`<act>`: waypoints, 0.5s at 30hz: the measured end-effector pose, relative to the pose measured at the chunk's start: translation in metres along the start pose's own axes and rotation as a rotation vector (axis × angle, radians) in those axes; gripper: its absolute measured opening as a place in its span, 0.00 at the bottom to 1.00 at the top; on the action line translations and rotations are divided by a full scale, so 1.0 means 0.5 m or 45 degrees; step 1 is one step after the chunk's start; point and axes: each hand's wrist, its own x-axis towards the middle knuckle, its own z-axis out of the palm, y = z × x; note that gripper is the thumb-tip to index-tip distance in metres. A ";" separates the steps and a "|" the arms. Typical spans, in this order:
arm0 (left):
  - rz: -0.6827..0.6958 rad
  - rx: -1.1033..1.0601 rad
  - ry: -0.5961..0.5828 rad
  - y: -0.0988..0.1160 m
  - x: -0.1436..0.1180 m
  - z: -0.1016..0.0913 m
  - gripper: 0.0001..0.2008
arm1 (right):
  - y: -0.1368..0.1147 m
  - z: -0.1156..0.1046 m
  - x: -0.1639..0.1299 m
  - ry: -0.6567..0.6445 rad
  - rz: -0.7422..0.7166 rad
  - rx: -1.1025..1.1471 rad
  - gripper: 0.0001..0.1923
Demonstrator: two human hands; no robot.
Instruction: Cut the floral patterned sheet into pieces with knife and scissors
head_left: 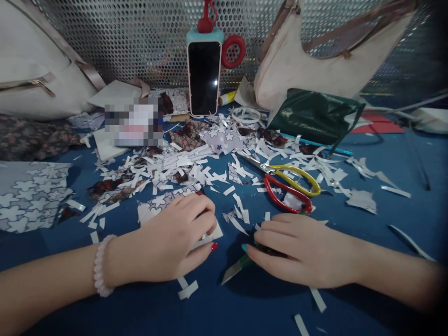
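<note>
My left hand (175,238), with a beaded bracelet at its wrist, has curled fingers closed on a piece of white paper (214,234), mostly hidden beneath them. Just behind the hand lies flower-patterned grey paper (154,207). My right hand (301,249) is wrapped round a green-handled craft knife (235,271). Its pale blade points down and left toward the table, apart from the left hand's paper; most of the handle is hidden. Scissors (280,182) with one yellow and one red handle lie just beyond my right hand, blades pointing away to the left.
Paper strips and scraps (182,165) cover much of the blue table (245,312). A phone (204,77) stands against a light-blue and red bottle (210,35). Behind are a dark green pouch (315,114), a tape roll (246,115) and two pale bags (280,79).
</note>
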 end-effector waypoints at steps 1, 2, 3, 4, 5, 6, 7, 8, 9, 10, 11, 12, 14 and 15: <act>-0.016 -0.014 -0.001 0.001 0.000 0.000 0.03 | 0.001 0.000 -0.001 -0.007 -0.002 0.001 0.09; -0.032 -0.034 -0.006 0.001 0.000 0.001 0.03 | 0.001 0.001 -0.001 -0.012 -0.005 0.000 0.10; -0.047 -0.054 -0.012 0.000 0.000 0.001 0.04 | 0.002 0.001 -0.002 -0.017 -0.007 -0.001 0.10; -0.059 -0.073 -0.015 -0.001 0.001 0.002 0.04 | 0.002 0.001 -0.002 -0.019 -0.008 -0.001 0.10; -0.067 -0.087 -0.017 -0.002 0.001 0.002 0.04 | 0.002 0.001 -0.002 -0.016 -0.009 -0.002 0.10; -0.070 -0.095 -0.012 -0.003 0.001 0.002 0.04 | 0.002 0.001 -0.002 -0.014 -0.009 -0.001 0.10; -0.072 -0.100 -0.007 -0.003 0.002 0.002 0.04 | 0.003 0.001 -0.001 -0.011 -0.009 -0.002 0.10; -0.072 -0.103 -0.001 -0.004 0.003 0.002 0.04 | 0.003 0.001 -0.001 -0.008 -0.007 -0.003 0.10; -0.072 -0.104 0.003 -0.004 0.004 0.002 0.05 | 0.003 0.000 0.000 -0.004 -0.005 -0.003 0.10; -0.072 -0.103 0.006 -0.004 0.005 0.002 0.05 | 0.002 0.000 0.001 -0.004 -0.003 -0.002 0.10; -0.076 -0.100 0.006 -0.004 0.005 0.003 0.05 | 0.002 0.000 0.001 -0.008 0.000 0.001 0.10; -0.080 -0.096 0.012 -0.004 0.006 0.003 0.05 | 0.002 -0.001 0.001 -0.011 0.002 0.005 0.10; -0.096 -0.087 0.025 -0.002 0.008 0.003 0.06 | 0.002 -0.001 0.002 -0.012 0.004 0.007 0.10; -0.107 -0.089 0.029 -0.002 0.009 0.003 0.07 | 0.002 -0.001 0.002 -0.013 0.005 0.007 0.10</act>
